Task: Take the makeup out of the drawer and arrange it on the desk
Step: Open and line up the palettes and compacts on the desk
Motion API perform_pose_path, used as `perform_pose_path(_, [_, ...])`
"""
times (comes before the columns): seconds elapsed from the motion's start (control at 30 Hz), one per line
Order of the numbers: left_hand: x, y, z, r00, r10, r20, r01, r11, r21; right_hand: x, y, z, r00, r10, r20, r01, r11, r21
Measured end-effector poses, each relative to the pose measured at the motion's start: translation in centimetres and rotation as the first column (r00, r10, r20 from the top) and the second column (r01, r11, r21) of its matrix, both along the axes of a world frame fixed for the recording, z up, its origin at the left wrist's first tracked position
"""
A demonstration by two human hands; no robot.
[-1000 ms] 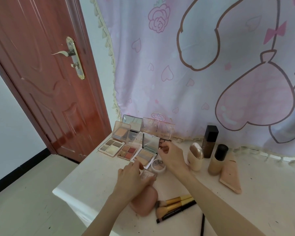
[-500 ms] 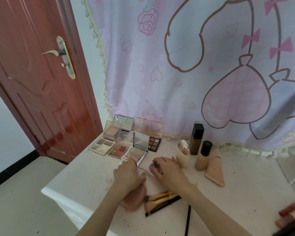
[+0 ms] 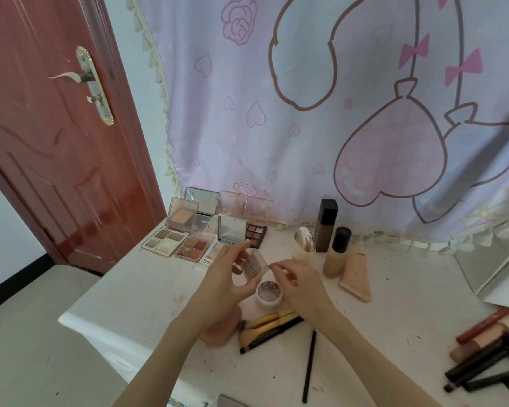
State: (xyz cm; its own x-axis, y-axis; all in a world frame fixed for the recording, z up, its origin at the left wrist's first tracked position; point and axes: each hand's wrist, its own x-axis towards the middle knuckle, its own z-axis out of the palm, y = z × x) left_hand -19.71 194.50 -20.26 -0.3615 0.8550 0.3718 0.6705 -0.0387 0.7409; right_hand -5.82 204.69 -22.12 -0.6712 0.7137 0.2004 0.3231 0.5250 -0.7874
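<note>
My left hand [image 3: 222, 282] holds a small clear square compact [image 3: 254, 264] lifted off the white desk [image 3: 135, 286], tilted on edge. My right hand [image 3: 299, 282] hovers just right of it, fingertips pinched at its corner. Below the hands a round white jar [image 3: 268, 292] sits on the desk. Open eyeshadow palettes [image 3: 175, 239] stand in a cluster at the back left. A dark bottle [image 3: 326, 224], a beige bottle with a black cap [image 3: 337, 251], a cream egg-shaped case [image 3: 304, 248] and a peach tube [image 3: 354, 279] stand at the back right.
Gold-handled brushes [image 3: 266, 326] and a pink pouch [image 3: 221, 330] lie near the front edge. A thin black pencil [image 3: 309, 367] lies further right. Several lipsticks and pens [image 3: 488, 353] are heaped at the far right. A red door [image 3: 47, 127] is left, a pink curtain [image 3: 321, 98] behind.
My left hand has lifted the small clear compact off the desk. My right hand has come off the round white jar and moved up to the compact.
</note>
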Motion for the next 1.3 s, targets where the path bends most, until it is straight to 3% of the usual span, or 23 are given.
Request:
perform_pose_path(0.07, [0.4,0.0,0.4,0.998,-0.014,-0.055,0.016,0.999,0.039,0.0,-0.3,1.3,0.987,-0.024,-0.161,-0.037,0.931,-0.364])
perform_pose_path(0.13, [0.7,-0.1,0.8,0.993,-0.027,-0.113,0.035,0.997,0.064,0.3,-0.4,2.2,0.964,0.018,-0.265,-0.191,0.739,-0.646])
perform_pose_path(0.23, [1.0,-0.2,1.2,0.983,-0.075,-0.168,0.087,0.994,0.065,0.7,-0.3,2.7,0.922,0.092,-0.376,-0.361,0.557,-0.748])
perform_pose_path(0.37, [1.4,-0.5,1.1,0.982,-0.091,-0.163,0.103,0.992,0.066,1.1,0.0,2.6,0.886,0.128,-0.445,-0.45,0.465,-0.762])
perform_pose_path(0.5, [1.2,-1.1,0.9,0.996,-0.091,0.013,0.09,0.995,0.047,1.4,0.1,2.4,0.887,0.184,-0.424,-0.452,0.539,-0.711])
perform_pose_path(0.6, [0.8,-1.4,0.8,0.957,-0.029,0.287,0.029,1.0,0.004,1.6,0.0,2.6,0.93,0.224,-0.293,-0.361,0.712,-0.602])
perform_pose_path(0.7, [0.6,-1.5,0.7,0.939,0.001,0.344,0.023,0.997,-0.067,1.5,-0.2,3.0,0.95,0.269,-0.16,-0.312,0.835,-0.453])
perform_pose_path(1.03, [0.5,-2.2,1.0,0.921,-0.055,0.385,0.086,0.994,-0.062,0.7,-0.7,3.1,0.931,0.356,-0.079,-0.363,0.888,-0.284])
perform_pose_path(1.17, [0.3,-2.5,1.3,0.907,-0.076,0.415,0.098,0.995,-0.031,0.3,-0.9,3.1,0.924,0.364,-0.114,-0.381,0.889,-0.254])
perform_pose_path(1.3, [-0.7,-3.3,1.5,0.833,-0.058,0.55,0.07,0.998,0.0,-0.2,-0.8,3.3,0.934,0.312,-0.173,-0.351,0.893,-0.281])
